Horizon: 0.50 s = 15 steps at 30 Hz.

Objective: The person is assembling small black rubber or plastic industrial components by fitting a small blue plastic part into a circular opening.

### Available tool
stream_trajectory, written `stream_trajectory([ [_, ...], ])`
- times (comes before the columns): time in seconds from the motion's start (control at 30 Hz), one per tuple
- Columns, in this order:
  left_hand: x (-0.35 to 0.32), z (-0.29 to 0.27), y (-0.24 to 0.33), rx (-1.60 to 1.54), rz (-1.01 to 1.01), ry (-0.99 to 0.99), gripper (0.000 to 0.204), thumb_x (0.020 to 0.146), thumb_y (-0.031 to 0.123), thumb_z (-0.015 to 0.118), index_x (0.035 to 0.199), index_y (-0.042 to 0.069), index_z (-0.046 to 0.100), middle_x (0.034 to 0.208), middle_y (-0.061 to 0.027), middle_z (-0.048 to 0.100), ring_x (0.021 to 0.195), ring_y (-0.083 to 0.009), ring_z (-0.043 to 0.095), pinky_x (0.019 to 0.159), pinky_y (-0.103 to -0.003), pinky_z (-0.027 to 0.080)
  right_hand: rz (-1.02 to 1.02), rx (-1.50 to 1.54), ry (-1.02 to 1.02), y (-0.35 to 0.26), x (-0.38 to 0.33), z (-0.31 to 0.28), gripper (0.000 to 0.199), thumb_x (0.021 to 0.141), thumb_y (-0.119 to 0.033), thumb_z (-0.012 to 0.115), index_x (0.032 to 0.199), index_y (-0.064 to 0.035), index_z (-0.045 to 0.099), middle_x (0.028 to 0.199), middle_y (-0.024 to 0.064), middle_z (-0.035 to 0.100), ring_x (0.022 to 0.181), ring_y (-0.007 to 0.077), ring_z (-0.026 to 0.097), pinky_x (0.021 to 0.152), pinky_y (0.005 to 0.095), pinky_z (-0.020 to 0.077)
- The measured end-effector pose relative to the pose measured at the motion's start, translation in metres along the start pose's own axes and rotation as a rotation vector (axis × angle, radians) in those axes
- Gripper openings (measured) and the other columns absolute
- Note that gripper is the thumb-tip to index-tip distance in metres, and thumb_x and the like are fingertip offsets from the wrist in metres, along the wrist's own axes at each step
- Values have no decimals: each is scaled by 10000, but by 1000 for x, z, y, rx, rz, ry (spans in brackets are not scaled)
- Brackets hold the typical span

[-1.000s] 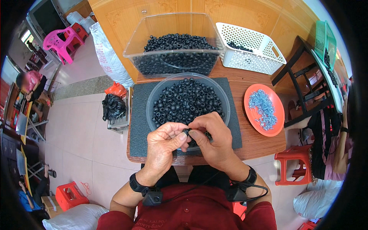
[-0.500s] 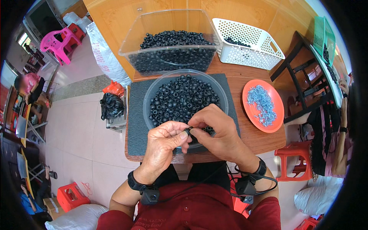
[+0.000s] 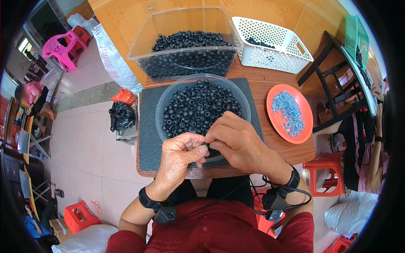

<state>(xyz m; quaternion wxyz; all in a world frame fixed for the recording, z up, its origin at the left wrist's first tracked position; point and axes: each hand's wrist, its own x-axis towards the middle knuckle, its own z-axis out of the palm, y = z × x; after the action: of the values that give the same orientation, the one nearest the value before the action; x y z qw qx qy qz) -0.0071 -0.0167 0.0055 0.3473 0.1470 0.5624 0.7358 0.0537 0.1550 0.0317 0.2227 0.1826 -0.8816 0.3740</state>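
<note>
My left hand (image 3: pixel 178 157) is closed in a pinch over the near rim of a clear round bowl (image 3: pixel 160 110), with a small black hollow bead-like part mostly hidden in its fingertips. Right beside it, the thumb and fingers of my right hand (image 3: pixel 241 141) are pinched together at that same part. Whatever else the right fingertips hold is too small and covered to make out. Many similar black round parts (image 3: pixel 198 103) with holes fill the bowl. On the right, an orange-red plate (image 3: pixel 307 128) carries a heap of small shiny light-blue pieces (image 3: pixel 289 109).
Under the bowl lies a dark mat (image 3: pixel 148 126) on the wooden table (image 3: pixel 291 154). Behind stand a clear bin (image 3: pixel 190 67) of black parts and a white perforated basket (image 3: pixel 268 62). A black bag (image 3: pixel 122 117) sits left of the table. Another person's arm (image 3: pixel 375 156) is at the right.
My right hand has shifted slightly up and its wrist a little to the right, its fingers still pinched near the left fingertips. My left hand has barely moved.
</note>
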Motion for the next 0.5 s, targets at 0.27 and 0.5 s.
stream_trajectory([
  [0.27, 3, -2, 5, -57, -33, -15, 147, 832, 27, 638, 963, -39, 624, 761, -94, 647, 595, -112, 583, 511, -218, 468, 190, 118, 133, 0, -6, 11, 142, 699, 5, 662, 806, -45, 583, 745, 76, 568, 716, 265, 522, 631, 357, 422],
  [0.5, 5, 0, 11, -110, -88, -29, 151, 838, 40, 634, 968, -36, 623, 760, -116, 649, 593, -139, 607, 491, -245, 494, 112, 60, 248, -2, -6, 12, 146, 712, 16, 650, 836, -38, 595, 755, 76, 572, 716, 260, 525, 627, 338, 428],
])
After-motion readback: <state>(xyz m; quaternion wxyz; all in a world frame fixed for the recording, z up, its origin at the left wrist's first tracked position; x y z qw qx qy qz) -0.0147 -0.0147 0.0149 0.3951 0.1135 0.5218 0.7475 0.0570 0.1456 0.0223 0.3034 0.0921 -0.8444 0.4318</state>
